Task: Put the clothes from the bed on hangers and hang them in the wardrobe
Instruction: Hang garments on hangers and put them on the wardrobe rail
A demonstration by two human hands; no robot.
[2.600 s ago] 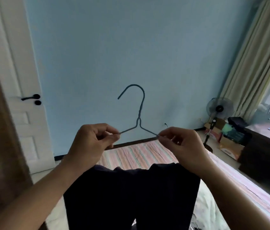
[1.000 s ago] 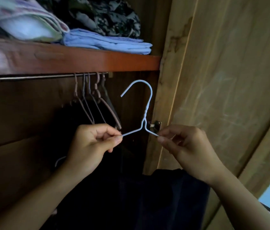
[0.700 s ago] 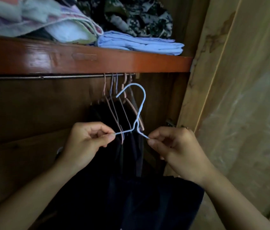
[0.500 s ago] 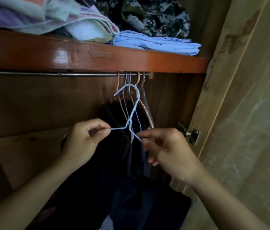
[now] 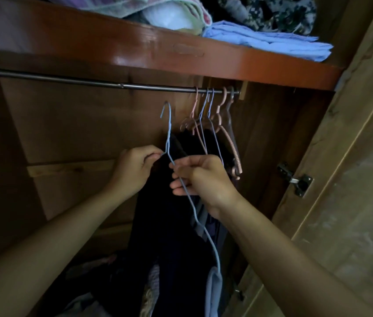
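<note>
I hold a light blue wire hanger (image 5: 169, 131) inside the wardrobe, a dark garment (image 5: 169, 225) draped from it. My left hand (image 5: 132, 168) pinches the hanger's left shoulder wire. My right hand (image 5: 201, 177) pinches the right shoulder wire, which runs down past my wrist. The hanger is turned edge-on, its hook just below the metal rail (image 5: 89, 81) and not touching it, left of several pink and blue hangers (image 5: 213, 120) that hang at the rail's right end with dark clothes.
A red-brown shelf (image 5: 158, 51) above the rail carries folded blue cloth (image 5: 267, 42) and other piled clothes. The open wardrobe door (image 5: 352, 179) with its hinge (image 5: 295, 179) stands at the right. Clothes lie heaped on the wardrobe floor (image 5: 112, 282).
I turned from the bed to the wardrobe. Since half a second ago the hanger has swung edge-on and moved left, its hook now under the bare rail left of the hung hangers.
</note>
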